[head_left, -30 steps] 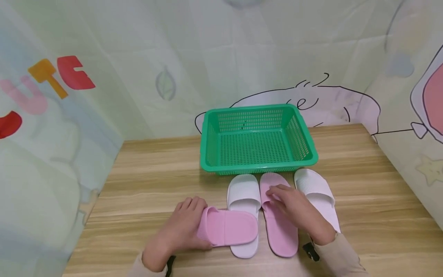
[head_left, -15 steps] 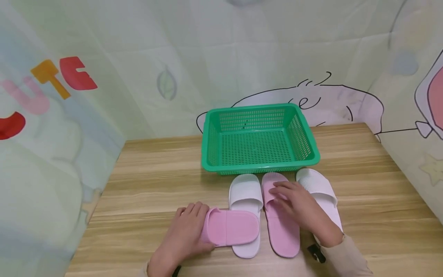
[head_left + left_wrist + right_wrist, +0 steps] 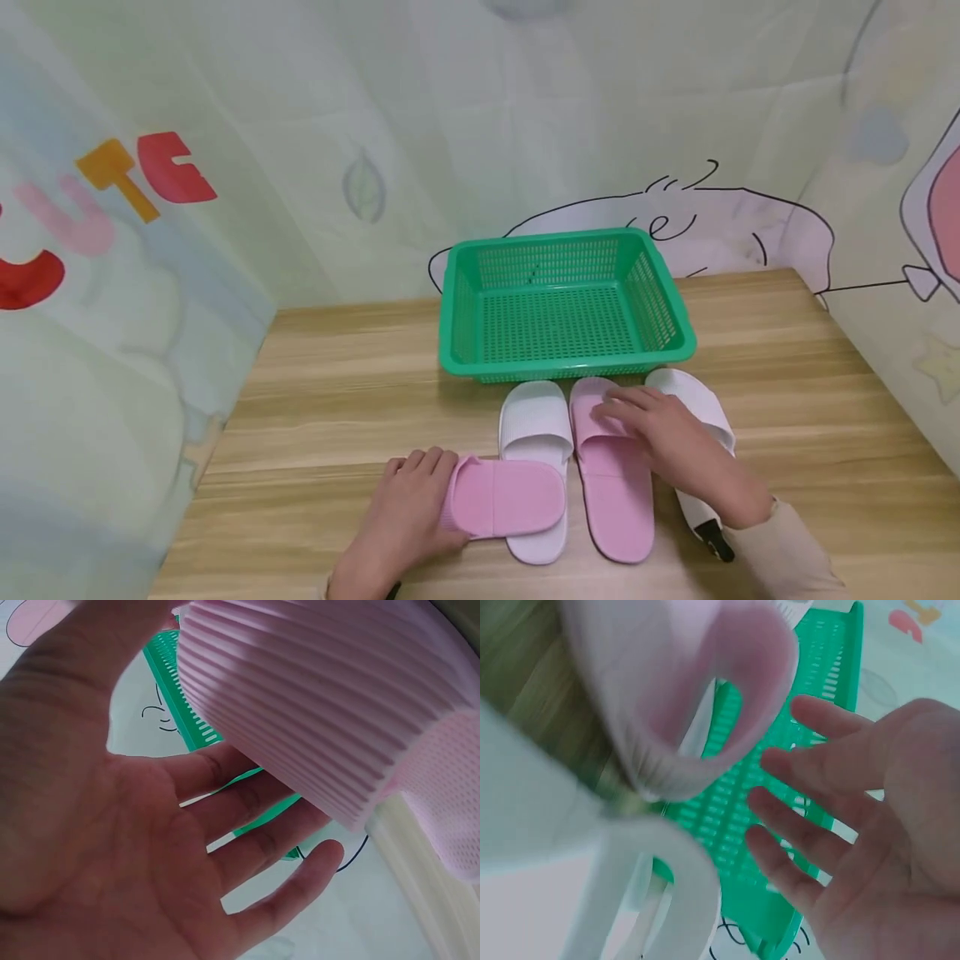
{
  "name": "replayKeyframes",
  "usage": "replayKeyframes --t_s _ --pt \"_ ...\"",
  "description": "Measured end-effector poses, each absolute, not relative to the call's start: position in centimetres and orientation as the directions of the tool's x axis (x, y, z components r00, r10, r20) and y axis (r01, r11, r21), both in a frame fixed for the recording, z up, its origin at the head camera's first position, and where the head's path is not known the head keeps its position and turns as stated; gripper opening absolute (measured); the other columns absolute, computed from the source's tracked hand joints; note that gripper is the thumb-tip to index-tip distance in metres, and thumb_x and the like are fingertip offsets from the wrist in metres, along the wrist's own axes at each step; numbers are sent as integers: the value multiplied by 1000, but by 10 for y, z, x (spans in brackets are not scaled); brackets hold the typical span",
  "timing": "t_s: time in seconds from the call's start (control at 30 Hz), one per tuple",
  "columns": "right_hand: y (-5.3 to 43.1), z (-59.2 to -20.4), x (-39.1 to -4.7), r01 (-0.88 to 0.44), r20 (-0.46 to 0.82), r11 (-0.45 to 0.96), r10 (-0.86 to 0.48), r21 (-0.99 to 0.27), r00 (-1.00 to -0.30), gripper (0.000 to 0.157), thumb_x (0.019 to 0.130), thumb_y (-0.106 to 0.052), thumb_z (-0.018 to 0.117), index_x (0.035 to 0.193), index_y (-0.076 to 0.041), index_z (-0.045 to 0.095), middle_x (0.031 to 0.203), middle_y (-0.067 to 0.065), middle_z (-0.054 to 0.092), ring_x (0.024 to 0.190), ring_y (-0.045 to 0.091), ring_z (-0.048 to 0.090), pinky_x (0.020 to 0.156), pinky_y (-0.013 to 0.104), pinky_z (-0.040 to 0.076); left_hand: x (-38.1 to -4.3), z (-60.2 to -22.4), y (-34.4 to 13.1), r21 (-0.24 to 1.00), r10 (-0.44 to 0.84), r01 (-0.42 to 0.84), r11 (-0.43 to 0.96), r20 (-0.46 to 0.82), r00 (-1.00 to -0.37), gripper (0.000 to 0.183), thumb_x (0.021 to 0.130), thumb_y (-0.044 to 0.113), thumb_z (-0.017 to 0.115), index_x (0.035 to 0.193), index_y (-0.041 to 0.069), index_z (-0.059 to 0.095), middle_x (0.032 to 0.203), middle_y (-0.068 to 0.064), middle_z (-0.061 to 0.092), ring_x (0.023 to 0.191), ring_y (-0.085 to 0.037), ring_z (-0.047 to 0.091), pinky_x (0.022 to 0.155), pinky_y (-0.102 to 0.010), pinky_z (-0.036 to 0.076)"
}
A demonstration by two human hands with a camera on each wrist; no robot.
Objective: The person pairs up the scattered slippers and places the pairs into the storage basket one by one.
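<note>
My left hand (image 3: 405, 508) grips the ribbed toe end of a pink slipper (image 3: 525, 498), thumb on the near side and fingers on the far side. That slipper lies crosswise over a white slipper (image 3: 534, 417). In the left wrist view, its ribbed strap (image 3: 315, 697) fills the upper right, with the fingertips partly hidden behind it. Over a second pink slipper (image 3: 618, 508), pointing toe-away, hovers my right hand (image 3: 675, 442) with loosely spread fingers. The right wrist view shows those fingers (image 3: 795, 840) apart from the pink strap. Another white slipper (image 3: 690, 396) lies partly under the right forearm.
A green mesh basket (image 3: 566, 367) stands behind the slippers' toes at the back of the wooden table (image 3: 330, 392). Printed fabric (image 3: 247, 100) hangs behind the table and along both sides.
My right hand has drifted slightly to the right over the pink slipper. The left hand keeps its hold on the crosswise pink slipper, and the head view has shifted a little.
</note>
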State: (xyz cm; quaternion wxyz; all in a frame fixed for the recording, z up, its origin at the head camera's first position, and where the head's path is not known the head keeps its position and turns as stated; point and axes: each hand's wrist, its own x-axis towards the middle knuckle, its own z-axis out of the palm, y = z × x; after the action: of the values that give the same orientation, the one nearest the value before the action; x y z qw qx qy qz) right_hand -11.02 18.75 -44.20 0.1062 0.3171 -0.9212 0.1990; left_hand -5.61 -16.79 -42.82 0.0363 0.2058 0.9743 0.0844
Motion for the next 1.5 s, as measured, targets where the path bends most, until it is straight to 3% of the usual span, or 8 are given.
replayKeyframes --t_s 0.23,0.4,0.53,0.73,0.97,1.5 --pt "194 -442 -110 -602 219 751 -560 -273 -799 87 68 31 65 138 -20 69 143 12 65 134 38 59 99 65 51 -53 -428 -167 163 397 388 907 -28 -917 79 62 45 98 122 6 65 112 -8 69 108 -31 64 99 -56 50" --pt "193 -446 -107 -614 151 748 -597 -253 -788 96 69 34 63 148 -22 64 154 15 58 145 43 50 108 68 46 -53 -427 -166 170 392 380 909 -37 -919 77 64 44 99 122 5 67 113 -10 71 108 -31 66 101 -56 49" --pt "193 -450 -106 -631 132 745 -618 -216 -775 95 72 31 63 149 -24 63 156 15 56 147 46 47 107 69 45 -52 -427 -166 169 390 383 908 -13 -921 77 63 43 99 122 4 69 114 -10 73 107 -31 67 100 -55 50" --pt "192 -455 -106 -654 176 733 -629 -190 -757 95 72 30 67 148 -25 62 152 14 59 141 40 55 104 65 48 -52 -428 -167 172 380 374 911 -1 -925 77 61 41 99 121 5 69 114 -9 73 107 -29 68 100 -55 50" --pt "188 -457 -108 -657 172 740 -636 -141 -753 72 89 13 65 147 -30 63 145 11 63 134 35 60 98 65 50 -52 -429 -166 168 387 382 909 2 -922 79 59 43 100 122 5 70 114 -10 74 107 -30 69 100 -55 50" --pt "188 -452 -112 -664 179 741 -643 -99 -744 72 82 15 72 138 -30 67 132 5 67 121 31 65 91 58 51 -53 -430 -165 171 388 384 908 6 -921 77 61 42 99 122 5 72 115 -10 75 109 -30 69 101 -55 50"
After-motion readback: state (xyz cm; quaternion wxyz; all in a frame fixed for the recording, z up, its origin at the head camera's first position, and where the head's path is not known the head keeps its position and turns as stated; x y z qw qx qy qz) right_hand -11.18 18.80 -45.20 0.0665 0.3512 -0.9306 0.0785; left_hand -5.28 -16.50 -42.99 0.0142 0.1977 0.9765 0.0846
